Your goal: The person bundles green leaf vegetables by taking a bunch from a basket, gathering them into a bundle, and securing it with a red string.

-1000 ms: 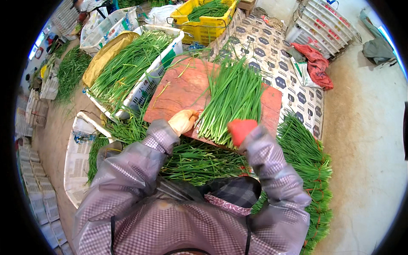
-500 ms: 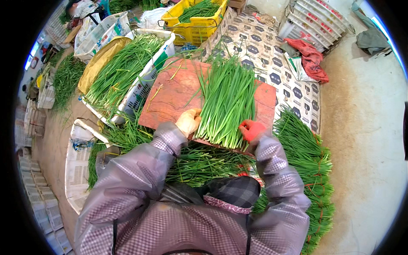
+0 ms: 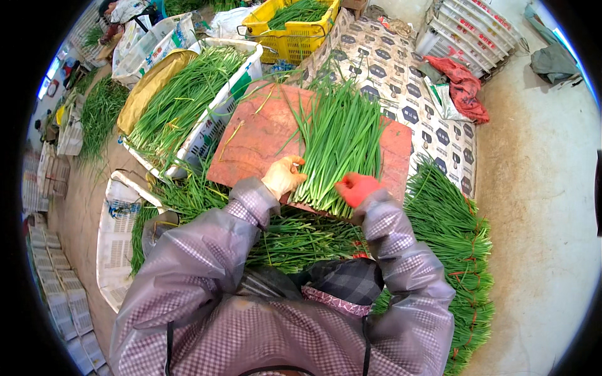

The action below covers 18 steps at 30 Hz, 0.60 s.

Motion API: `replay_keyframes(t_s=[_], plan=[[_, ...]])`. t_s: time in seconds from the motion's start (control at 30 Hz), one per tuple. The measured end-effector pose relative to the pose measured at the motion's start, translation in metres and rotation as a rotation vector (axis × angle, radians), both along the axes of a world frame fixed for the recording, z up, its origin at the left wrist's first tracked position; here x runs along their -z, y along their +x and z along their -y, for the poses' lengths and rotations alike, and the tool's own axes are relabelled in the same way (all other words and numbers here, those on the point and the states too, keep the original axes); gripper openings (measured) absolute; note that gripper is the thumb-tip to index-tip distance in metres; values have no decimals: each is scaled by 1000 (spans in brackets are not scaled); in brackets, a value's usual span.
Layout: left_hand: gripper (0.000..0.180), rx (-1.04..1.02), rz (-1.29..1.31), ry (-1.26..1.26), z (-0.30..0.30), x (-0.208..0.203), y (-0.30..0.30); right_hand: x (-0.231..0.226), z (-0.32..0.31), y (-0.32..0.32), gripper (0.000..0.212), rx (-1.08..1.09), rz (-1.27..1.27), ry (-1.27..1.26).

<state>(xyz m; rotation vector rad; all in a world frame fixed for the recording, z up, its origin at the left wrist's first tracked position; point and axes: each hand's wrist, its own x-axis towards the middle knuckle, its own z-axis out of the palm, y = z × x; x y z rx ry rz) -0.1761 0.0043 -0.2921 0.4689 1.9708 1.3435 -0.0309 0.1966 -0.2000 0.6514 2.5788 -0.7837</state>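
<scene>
A thick bunch of green chives (image 3: pixel 347 135) lies spread on a reddish board (image 3: pixel 251 138), pale cut ends toward me. My left hand (image 3: pixel 282 177), in a cream glove, rests at the lower left edge of the bunch. Its fingers are curved, with a gap between them and the thumb. My right hand (image 3: pixel 357 189), in a red glove, is on the pale ends at the lower right, fingers closed in a pinch on some chives. The fingertips are partly hidden from view.
Loose chives (image 3: pixel 301 241) lie below the board. Tied bundles (image 3: pixel 461 269) line my right side, beside a wall (image 3: pixel 545 219). A white crate of chives (image 3: pixel 213 131) stands left, a yellow crate (image 3: pixel 291 45) at the back, and stacked white crates (image 3: pixel 464 37) back right.
My right hand has moved left, from the bunch's right edge onto its pale ends. My left hand stays beside the bunch, its fingers slightly more apart.
</scene>
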Motion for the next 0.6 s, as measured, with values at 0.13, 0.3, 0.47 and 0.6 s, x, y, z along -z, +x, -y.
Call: replay_keyframes(t_s=[0.13,0.3,0.47,0.6], plan=[[55,-45,100,41,-7,-14,6,13,38,-10,48,-217,44,-23],[56,-4,60,-20,-9,-21,9,42,50,-27,37,-221,63,71],[55,13,-78,-113,-12,-16,3,14,48,-25,35,-207,59,-53],[54,11,-103,-143,-12,-11,2,-41,88,7,26,-541,52,-350]])
